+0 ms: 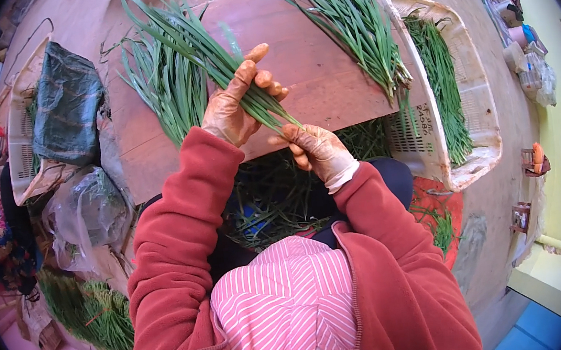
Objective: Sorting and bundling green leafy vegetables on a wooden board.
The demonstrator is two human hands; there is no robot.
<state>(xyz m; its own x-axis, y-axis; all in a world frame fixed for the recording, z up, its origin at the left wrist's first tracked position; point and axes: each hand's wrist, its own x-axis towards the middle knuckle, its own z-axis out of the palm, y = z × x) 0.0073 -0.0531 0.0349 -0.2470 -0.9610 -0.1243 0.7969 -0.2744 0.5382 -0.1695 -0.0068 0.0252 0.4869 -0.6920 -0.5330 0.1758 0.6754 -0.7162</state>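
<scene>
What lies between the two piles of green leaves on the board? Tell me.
In the head view, the held bunch and left hand appear beside the left pile; from there to the right pile, only board with a pale smear.

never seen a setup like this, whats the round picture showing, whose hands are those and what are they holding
There is no robot here, just a person in red fleece sleeves wearing thin, brown-stained gloves. The single picture comes from a wide fisheye camera on their head, looking down, so its edges bend into a circle.

Their left hand holds a slanting bunch of long, flat green leaves. Their right hand is at the bunch's lower ends; whether it grips them is hard to tell.

On the flat reddish-brown board lie a left pile of green leaves and a right pile of green leaves. To the right stands a white plastic crate with more greens inside.
</scene>
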